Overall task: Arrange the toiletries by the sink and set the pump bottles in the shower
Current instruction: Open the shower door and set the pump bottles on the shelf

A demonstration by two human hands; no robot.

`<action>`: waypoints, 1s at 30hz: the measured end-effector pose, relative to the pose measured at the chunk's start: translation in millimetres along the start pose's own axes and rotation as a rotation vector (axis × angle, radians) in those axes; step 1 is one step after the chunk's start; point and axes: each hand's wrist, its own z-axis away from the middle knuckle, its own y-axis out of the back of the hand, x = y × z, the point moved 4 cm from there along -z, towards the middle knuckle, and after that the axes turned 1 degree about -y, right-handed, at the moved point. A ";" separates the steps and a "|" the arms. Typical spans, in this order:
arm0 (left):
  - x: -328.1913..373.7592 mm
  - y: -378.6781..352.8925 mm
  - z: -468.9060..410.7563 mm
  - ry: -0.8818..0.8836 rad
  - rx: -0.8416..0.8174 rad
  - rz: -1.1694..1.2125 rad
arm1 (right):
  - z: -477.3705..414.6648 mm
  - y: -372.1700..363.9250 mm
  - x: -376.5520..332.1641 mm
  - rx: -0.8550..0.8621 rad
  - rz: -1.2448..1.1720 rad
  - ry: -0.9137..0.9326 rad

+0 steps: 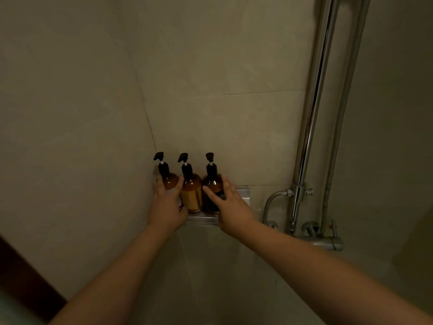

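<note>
Glossy amber bottles (192, 186), polished chrome pipe (311, 127)

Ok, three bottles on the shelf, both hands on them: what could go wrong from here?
1. The three pump bottles stand packed side by side on a narrow metal shelf; nudging the left bottle or right bottle could tip the middle bottle off the front edge.
2. The left hand covers the shelf's end, so the left bottle's footing cannot be checked.
3. The right hand rests with spread fingers rather than a full wrap; a slip seems possible.
</note>
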 end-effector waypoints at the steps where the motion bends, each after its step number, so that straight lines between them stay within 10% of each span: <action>1: -5.8 -0.3 -0.8 -0.037 -0.022 0.032 | -0.8 -1.4 -0.3 0.006 0.009 -0.001; 30: 43.6 0.1 8.6 0.002 -0.026 -0.215 | -9.5 11.2 -1.0 0.004 0.020 0.138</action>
